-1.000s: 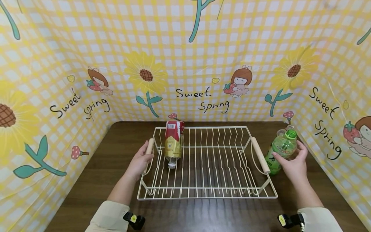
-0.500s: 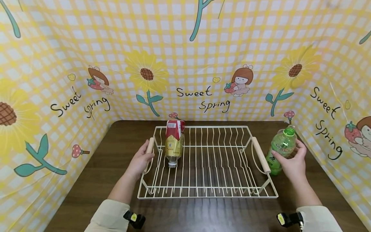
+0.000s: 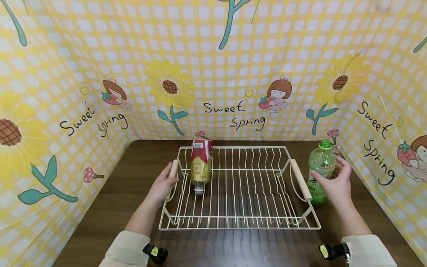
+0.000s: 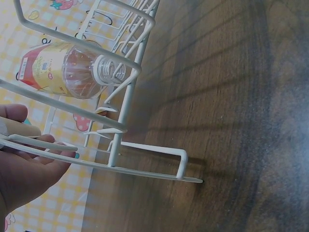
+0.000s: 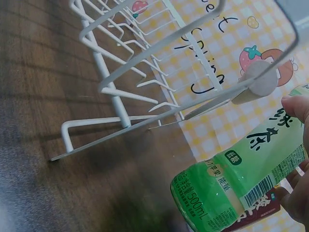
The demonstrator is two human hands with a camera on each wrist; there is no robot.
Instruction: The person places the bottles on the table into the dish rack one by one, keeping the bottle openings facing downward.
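Apparently for steadiness, in the head view the left hand (image 3: 162, 188) grasps the wooden handle (image 3: 173, 169) of the wire rack (image 3: 240, 228), where the red-and-gold bottle (image 3: 200, 163) sits neck-down, perhaps to drain. The right hand (image 3: 338, 186) grips the green bottle (image 3: 322, 160), just outside the rack's right side. In the left wrist view, the left fingers curl beneath the handle (the thumb lies opposite). In the right wrist view, the green bottle lies between thumb and fingers, held high, probably leaving its base free; whether that touches the table (image 3: 240, 248) is unclear.
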